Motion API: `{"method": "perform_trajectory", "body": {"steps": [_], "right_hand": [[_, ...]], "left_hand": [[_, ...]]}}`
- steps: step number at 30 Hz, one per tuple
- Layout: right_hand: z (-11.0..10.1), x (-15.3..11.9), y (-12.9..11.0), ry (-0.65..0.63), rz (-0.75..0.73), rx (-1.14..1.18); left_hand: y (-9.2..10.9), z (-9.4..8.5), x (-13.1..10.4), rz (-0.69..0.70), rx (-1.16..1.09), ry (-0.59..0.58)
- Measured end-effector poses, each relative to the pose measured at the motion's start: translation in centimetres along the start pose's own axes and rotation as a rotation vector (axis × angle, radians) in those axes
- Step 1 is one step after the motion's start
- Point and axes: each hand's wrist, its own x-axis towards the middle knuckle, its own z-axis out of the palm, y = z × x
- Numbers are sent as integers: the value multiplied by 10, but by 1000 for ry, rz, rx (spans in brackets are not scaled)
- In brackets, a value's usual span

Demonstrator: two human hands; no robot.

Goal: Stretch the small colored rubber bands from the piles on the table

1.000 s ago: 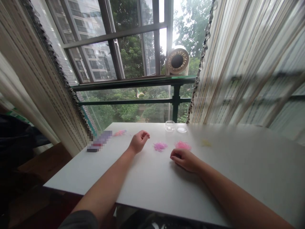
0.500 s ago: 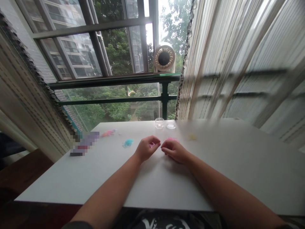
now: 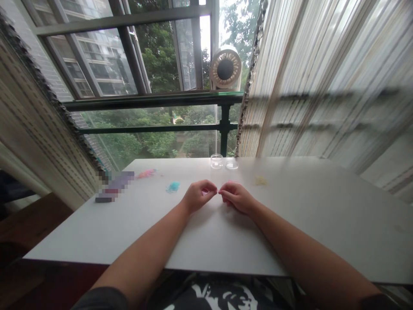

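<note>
Pink pieces (image 3: 229, 182) lie on the white bench (image 3: 135, 228), nearer its far edge than its near edge, and show only as a small patch behind the right hand (image 3: 237, 198); the rest is hidden by that hand. Purple pieces (image 3: 205, 192) show in the gap inside the curled left hand (image 3: 197, 198); whether that hand touches them, I cannot tell. Both hands are closed in a pinch, thumb against forefinger, with their tips facing each other and a very slight gap, if any, between them. Anything held in the tips is too small to make out. To the left of the left hand lies a small blue pile (image 3: 173, 186), and farther toward the far left corner a loose orange and pink pile (image 3: 146, 173). A blurred purple and dark object (image 3: 116, 187) lies along the left edge. Behind the hands, close to the far edge, a clear round container (image 3: 216, 161) stands upright, with a clear flat disc (image 3: 232, 165) just to its right. A faint yellow pile (image 3: 260, 180) lies to the right of the right hand, well apart from it. Beyond the far edge, a round pale fan (image 3: 225, 68) stands at the window above a dark green rail (image 3: 155, 102).
</note>
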Motion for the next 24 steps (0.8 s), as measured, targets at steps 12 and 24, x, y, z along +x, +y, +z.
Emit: {"method": "perform_trajectory", "body": {"steps": [12,24], "right_hand": [[0,-1,-2,9,-15,-22],[-1,0,-3,45,-9,-65]], "left_hand": [[-2,2,-1,-9,-18,-14],[-1,1,0,-24,-10,-12]]}}
